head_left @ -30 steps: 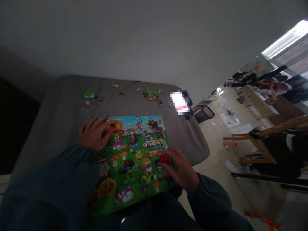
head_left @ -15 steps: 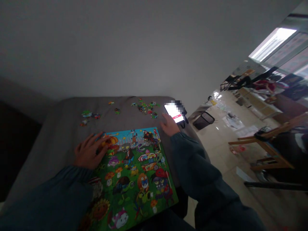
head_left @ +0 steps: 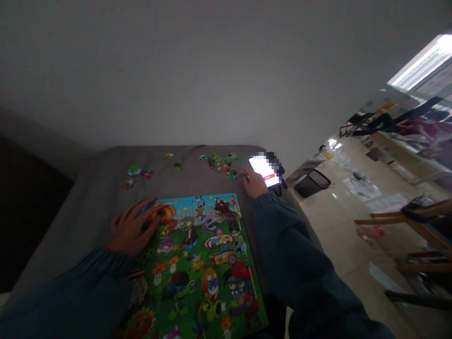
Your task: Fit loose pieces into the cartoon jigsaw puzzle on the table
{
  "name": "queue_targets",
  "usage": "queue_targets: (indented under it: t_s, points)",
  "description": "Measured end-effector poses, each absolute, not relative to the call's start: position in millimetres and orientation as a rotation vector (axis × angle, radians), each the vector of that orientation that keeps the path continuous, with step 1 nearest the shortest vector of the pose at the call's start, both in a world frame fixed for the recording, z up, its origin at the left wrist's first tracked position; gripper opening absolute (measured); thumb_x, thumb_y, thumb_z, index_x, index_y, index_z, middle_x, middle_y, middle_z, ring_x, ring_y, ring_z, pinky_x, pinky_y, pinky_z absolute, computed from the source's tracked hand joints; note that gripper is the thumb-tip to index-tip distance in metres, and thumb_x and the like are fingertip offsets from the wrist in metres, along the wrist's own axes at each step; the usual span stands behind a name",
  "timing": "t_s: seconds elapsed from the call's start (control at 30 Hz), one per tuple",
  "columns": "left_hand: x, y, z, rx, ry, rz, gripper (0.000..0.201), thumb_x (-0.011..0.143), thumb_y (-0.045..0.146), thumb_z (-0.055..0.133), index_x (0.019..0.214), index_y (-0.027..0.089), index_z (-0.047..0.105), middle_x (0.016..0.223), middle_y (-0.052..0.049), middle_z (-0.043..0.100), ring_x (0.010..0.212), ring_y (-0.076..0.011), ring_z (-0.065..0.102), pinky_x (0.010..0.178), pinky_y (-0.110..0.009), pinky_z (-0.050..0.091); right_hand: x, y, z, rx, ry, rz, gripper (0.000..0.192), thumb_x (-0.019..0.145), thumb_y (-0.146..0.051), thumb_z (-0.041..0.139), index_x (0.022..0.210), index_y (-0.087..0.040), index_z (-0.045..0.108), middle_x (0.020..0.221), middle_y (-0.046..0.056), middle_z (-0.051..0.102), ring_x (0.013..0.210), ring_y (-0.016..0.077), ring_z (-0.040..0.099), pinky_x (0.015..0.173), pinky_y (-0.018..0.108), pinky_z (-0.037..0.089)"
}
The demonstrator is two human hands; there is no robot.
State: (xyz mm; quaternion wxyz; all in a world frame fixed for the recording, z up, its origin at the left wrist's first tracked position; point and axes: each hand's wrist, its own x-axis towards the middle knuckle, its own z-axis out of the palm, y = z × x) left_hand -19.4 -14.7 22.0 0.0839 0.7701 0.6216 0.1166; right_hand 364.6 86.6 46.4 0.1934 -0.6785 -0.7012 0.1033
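A cartoon jigsaw puzzle [head_left: 197,249] in a flat board, with green ground and blue sky, lies at the near edge of the grey cloth surface. My left hand [head_left: 132,226] rests on its upper left corner, palm down with fingers apart. Right of the board, my right hand [head_left: 254,182] is low over the cloth with its fingers drawn together. A tiny dark spot shows at its fingertips, too small to name. That hand is just left of a lit phone [head_left: 263,170] and near a heap of loose puzzle pieces [head_left: 221,163].
More loose pieces [head_left: 139,173] lie at the left of the grey cloth [head_left: 102,183], and single ones near its back. A pale wall [head_left: 197,84] rises behind. On the floor to the right stand a dark mesh bin [head_left: 312,183] and a wooden chair [head_left: 406,219].
My view has shifted, so the scene sits a little further right and lower. The right hand's fingers look more drawn together beside the phone. My left hand stays on the board's corner.
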Motion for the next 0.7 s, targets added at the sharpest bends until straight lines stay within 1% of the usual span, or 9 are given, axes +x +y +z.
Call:
queue_targets:
  t_s: [0.07,0.13,0.23,0.37,0.5,0.6,0.7]
  points:
    - [-20.3,-14.3,20.1,2.291,1.861,0.342,0.042,0.094,0.042,0.039,0.131,0.038,0.057,0.146,-0.008,0.048,0.136,-0.0397,0.036,0.1,-0.066,0.033,369.1,85.0,47.2,-1.896,-1.979,0.272,0.052,0.086,-0.016,0.058,0.137,-0.017,0.049,0.127,0.01,0.063,0.118,0.0218,0.058,0.103,0.036,0.045]
    - [-19.6,-14.7,18.9,2.294,1.873,0.37,0.041,0.094,0.042,0.038,0.131,0.037,0.056,0.145,-0.007,0.048,0.135,-0.0395,0.037,0.1,-0.066,0.032,373.9,83.7,47.4,-1.905,-1.983,0.252,0.048,0.086,-0.018,0.059,0.134,-0.017,0.052,0.127,0.011,0.063,0.119,0.0236,0.058,0.102,0.038,0.046]
    - [-16.2,-16.2,20.2,2.312,1.884,0.395,0.042,0.095,0.043,0.035,0.13,0.034,0.056,0.144,-0.008,0.049,0.134,-0.0397,0.038,0.099,-0.067,0.032,379.1,82.8,45.8,-1.907,-1.998,0.242,0.041,0.085,-0.015,0.06,0.126,-0.015,0.06,0.123,0.013,0.065,0.116,0.025,0.06,0.101,0.04,0.046]
    - [-9.2,-18.3,25.3,2.309,1.887,0.349,0.043,0.096,0.042,0.031,0.129,0.03,0.057,0.144,-0.009,0.048,0.136,-0.0391,0.036,0.101,-0.066,0.03,381.5,82.0,43.3,-1.875,-2.019,0.258,0.04,0.082,-0.013,0.064,0.122,-0.015,0.064,0.116,0.012,0.069,0.11,0.0256,0.063,0.098,0.042,0.048]
    - [-3.5,-20.4,29.0,2.271,1.943,0.309,0.044,0.095,0.044,0.031,0.131,0.034,0.055,0.145,-0.006,0.047,0.137,-0.0361,0.036,0.104,-0.062,0.03,381.7,80.3,43.7,-1.791,-2.076,0.316,0.043,0.076,-0.014,0.071,0.118,-0.016,0.067,0.105,0.009,0.072,0.1,0.0249,0.066,0.094,0.043,0.051]
    - [-1.6,-20.2,36.3,2.31,1.95,0.21,0.046,0.094,0.046,0.031,0.132,0.034,0.054,0.145,-0.006,0.047,0.135,-0.0362,0.038,0.102,-0.062,0.032,381.4,78.5,44.5,-1.697,-2.129,0.356,0.041,0.07,-0.012,0.075,0.111,-0.017,0.071,0.097,0.008,0.073,0.101,0.027,0.065,0.097,0.048,0.048]
    - [1.7,-15.0,52.0,2.404,1.92,0.091,0.046,0.091,0.046,0.036,0.131,0.034,0.056,0.147,-0.005,0.045,0.137,-0.0368,0.034,0.103,-0.063,0.03,381.0,77.0,43.0,-1.597,-2.162,0.397,0.037,0.068,-0.01,0.076,0.105,-0.017,0.073,0.098,0.008,0.073,0.101,0.0277,0.065,0.096,0.05,0.049]
